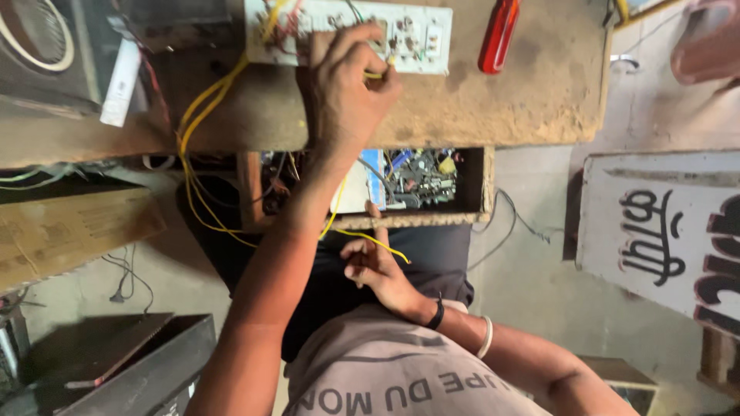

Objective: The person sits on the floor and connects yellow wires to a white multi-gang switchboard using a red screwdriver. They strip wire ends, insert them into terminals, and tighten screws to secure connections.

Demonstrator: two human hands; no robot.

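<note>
left hand (351, 88): reaches up onto the bench, fingers curled and pinched together on the end of a yellow wire (375, 75), right at the lower edge of the white switch board (351, 35).
right hand (374, 266): low, near the person's lap, index finger pointing upward, the other fingers loosely folded; it pinches the yellow wire's lower stretch, whose free tip sticks out to the right of the hand.
hands together or apart: well apart, one on the bench top, one below the bench edge, joined only by the wire.
yellow wire: runs from the left fingers down behind the left forearm to the right hand; more yellow wires (202, 108) loop from the board's left end down over the bench edge.
white switch board: lies flat at the far edge of the bench, back side up, small parts and coloured leads showing.
bench (532, 100): rough brown wooden top, dusty.
red-handled tool (498, 35): lies on the bench just right of the board, apart from both hands.
open drawer (420, 181): under the bench, crammed with small electrical bits and wires.
wrist: a black band (438, 314) and a pale bangle (486, 337) sit on the right forearm.
left side: a white tube-like piece (121, 82) beside a dark fan housing (38, 35); a cardboard box (73, 231) below.
right side: a painted signboard (663, 231) leans on the floor.
</note>
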